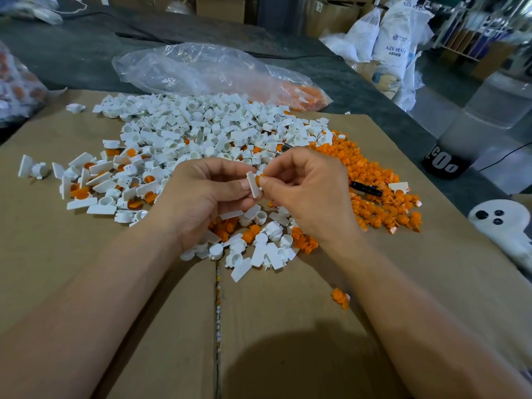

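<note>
White plastic cap (254, 184) is pinched between the left hand's (201, 194) thumb and fingers above the cardboard box (86, 269), while the right hand (308, 191) pinches an orange insert (261, 177) against it. Left of the cap lies a small batch of fitted pieces (115, 185); the big heap of empty white caps (201, 128) behind it and the loose orange inserts (371, 182) to its right suggest most of the work is left

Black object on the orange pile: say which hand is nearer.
Right. The right hand, pinching an orange piece, sits just left of the black object; the left hand, holding a white piece, is farther left, beyond the right one.
</note>
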